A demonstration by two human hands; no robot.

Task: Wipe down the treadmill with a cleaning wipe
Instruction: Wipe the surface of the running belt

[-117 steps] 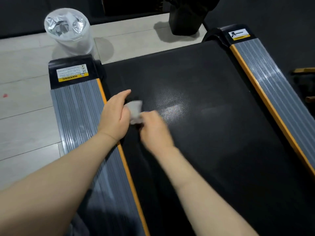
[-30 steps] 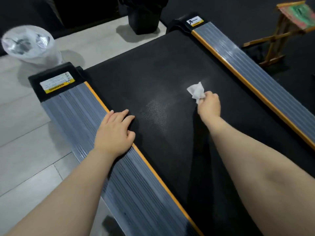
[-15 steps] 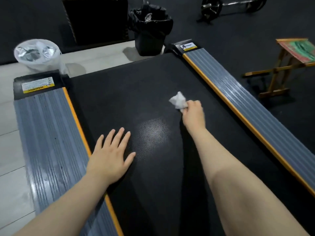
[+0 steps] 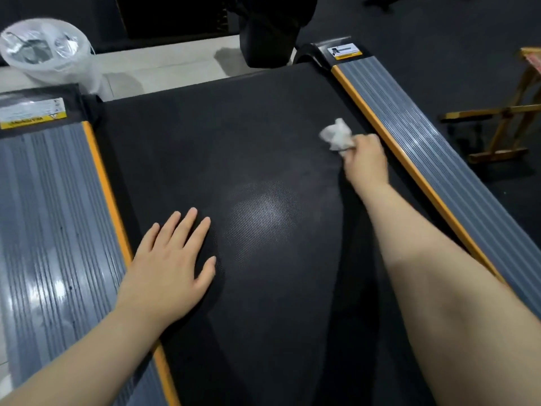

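The treadmill's black belt [image 4: 222,136] fills the middle of the view, with a grey ribbed side rail [image 4: 49,224] edged in orange on the left and another rail [image 4: 439,153] on the right. My right hand [image 4: 366,162] grips a crumpled white wipe [image 4: 336,137] on the belt, close to the right rail's orange edge. My left hand [image 4: 172,265] lies flat with spread fingers on the belt's left side, its heel by the left orange strip.
A bin lined with a clear plastic bag [image 4: 46,51] stands on the pale floor beyond the left rail. A black bin [image 4: 269,39] sits past the belt's far end. A wooden stand [image 4: 509,112] is on the dark floor at the right.
My right hand has carried the wipe across the belt toward the right rail. My left hand stays flat on the belt's left side. The view has tilted down a little.
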